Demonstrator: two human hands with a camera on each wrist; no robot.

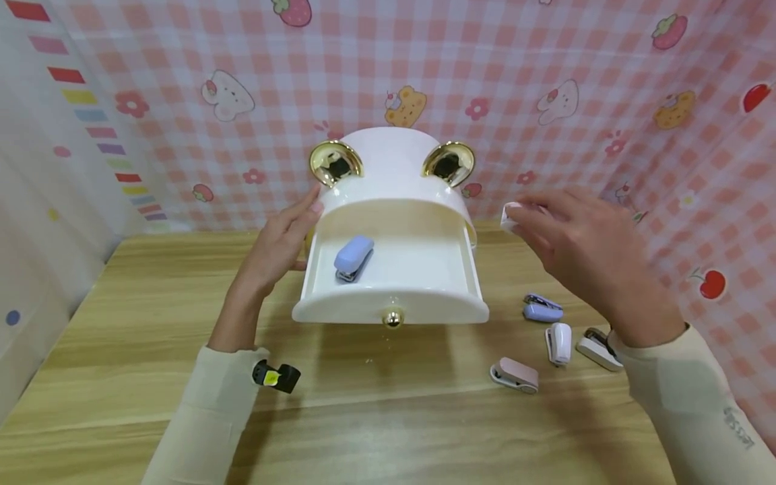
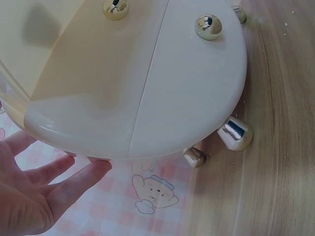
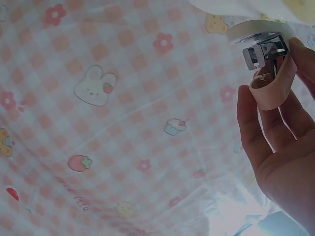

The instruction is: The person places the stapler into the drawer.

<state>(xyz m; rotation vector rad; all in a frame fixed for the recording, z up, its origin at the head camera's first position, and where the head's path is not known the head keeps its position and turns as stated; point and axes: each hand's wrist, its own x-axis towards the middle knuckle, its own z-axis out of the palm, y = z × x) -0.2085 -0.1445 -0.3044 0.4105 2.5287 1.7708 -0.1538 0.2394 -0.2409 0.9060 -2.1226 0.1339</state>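
Note:
A white frog-shaped box (image 1: 388, 162) with gold-rimmed eyes stands at the back of the table. Its drawer (image 1: 424, 263) is pulled out and holds a blue mini stapler (image 1: 354, 254) on the left side. My left hand (image 1: 275, 242) rests its extended fingers against the box's left side; in the left wrist view those fingers (image 2: 81, 182) touch the outer wall. To the right of the box, raised above the table, my right hand (image 1: 582, 249) pinches a small pinkish-white stapler (image 3: 278, 91) between thumb and fingers. Its metal insides show in the right wrist view.
Several staplers lie on the right of the wooden table: a blue one (image 1: 543, 308), a white one (image 1: 559, 343), a white and dark one (image 1: 599, 349) and a pink one (image 1: 515, 375). A checked cloth (image 1: 267, 121) hangs behind the box.

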